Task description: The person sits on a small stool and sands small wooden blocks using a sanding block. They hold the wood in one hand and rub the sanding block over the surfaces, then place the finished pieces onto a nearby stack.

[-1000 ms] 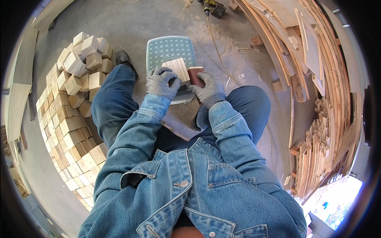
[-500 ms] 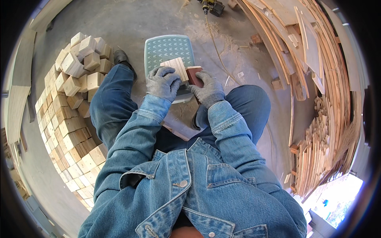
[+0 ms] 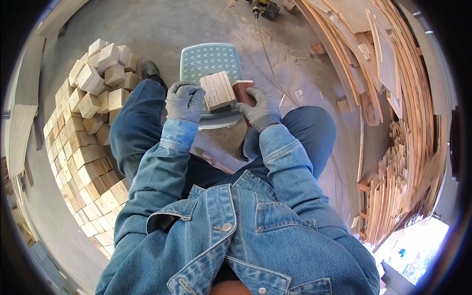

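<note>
A pale wooden block (image 3: 218,91) with a grooved or layered grain rests on a light green plastic step stool (image 3: 210,61) between my knees. My left hand (image 3: 185,102), in a grey knit glove, is just left of the block and apart from it, its fingers curled in with nothing visible in them. My right hand (image 3: 261,108), gloved the same, grips a reddish-brown block (image 3: 243,92) with a lighter top edge. That brown block stands at the stool's right side, close beside the wooden block. Part of it is hidden by my fingers.
A large stack of wooden blocks (image 3: 88,162) rises to my left. Long boards and strips (image 3: 393,98) are piled at the right. A yellow-and-black power tool (image 3: 265,9) lies on the floor ahead, with a thin cord or hose (image 3: 268,59) running toward my right knee.
My left hand has let go of the wooden block and drawn back to the left. My right hand keeps its grip on the brown block, almost in place.
</note>
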`<state>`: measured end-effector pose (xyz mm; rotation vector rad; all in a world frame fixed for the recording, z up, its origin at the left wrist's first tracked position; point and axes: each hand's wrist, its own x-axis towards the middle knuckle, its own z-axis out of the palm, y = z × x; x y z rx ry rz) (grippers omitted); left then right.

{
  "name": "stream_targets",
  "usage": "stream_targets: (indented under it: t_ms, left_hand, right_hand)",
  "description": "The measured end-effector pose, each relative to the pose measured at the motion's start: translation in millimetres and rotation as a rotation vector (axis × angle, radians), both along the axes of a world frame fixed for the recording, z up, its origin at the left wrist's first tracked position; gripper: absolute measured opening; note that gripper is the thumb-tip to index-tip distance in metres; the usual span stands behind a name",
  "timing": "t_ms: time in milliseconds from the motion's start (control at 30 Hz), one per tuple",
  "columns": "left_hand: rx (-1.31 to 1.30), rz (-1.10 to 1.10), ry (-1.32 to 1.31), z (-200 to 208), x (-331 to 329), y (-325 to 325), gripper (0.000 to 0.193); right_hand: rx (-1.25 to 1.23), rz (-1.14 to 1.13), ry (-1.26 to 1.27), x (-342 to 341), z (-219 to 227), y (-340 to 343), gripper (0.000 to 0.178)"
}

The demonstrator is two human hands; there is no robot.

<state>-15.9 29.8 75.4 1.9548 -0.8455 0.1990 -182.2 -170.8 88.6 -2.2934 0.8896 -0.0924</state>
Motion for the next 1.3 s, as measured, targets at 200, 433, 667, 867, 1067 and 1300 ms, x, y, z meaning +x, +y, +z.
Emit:
stream_targets:
  t_ms: [200, 433, 667, 867, 1067, 1300]
  left_hand:
    - [0.153, -0.357, 0.337, 42.8, -27.1, 26.8, 0.027]
    - [0.380, -0.488, 0.349, 44.4, -40.5, 23.8, 0.028]
    - [0.687, -0.389, 0.536, 45.4, -28.4, 28.0, 0.029]
    - [0.503, -0.174, 0.488, 33.3, -18.0, 31.5, 0.049]
    - [0.319, -0.125, 0.305, -39.9, 2.8, 21.7, 0.136]
    - [-0.901, -0.254, 1.960, -35.8, 9.2, -53.2, 0.073]
  right_hand:
    - [-0.022, -0.035, -0.021, -1.2, 3.9, 1.1, 0.072]
    - [-0.024, -0.068, -0.054, -6.5, -2.0, -4.9, 0.071]
    - [-0.055, -0.085, -0.027, -8.9, 9.3, -1.6, 0.071]
    - [-0.051, -0.097, -0.062, -12.8, 12.2, -2.5, 0.068]
    - [-0.163, 0.054, -0.302, -7.1, 29.3, 14.5, 0.064]
    - [-0.382, 0.336, -0.188, -7.9, 46.2, 51.0, 0.064]
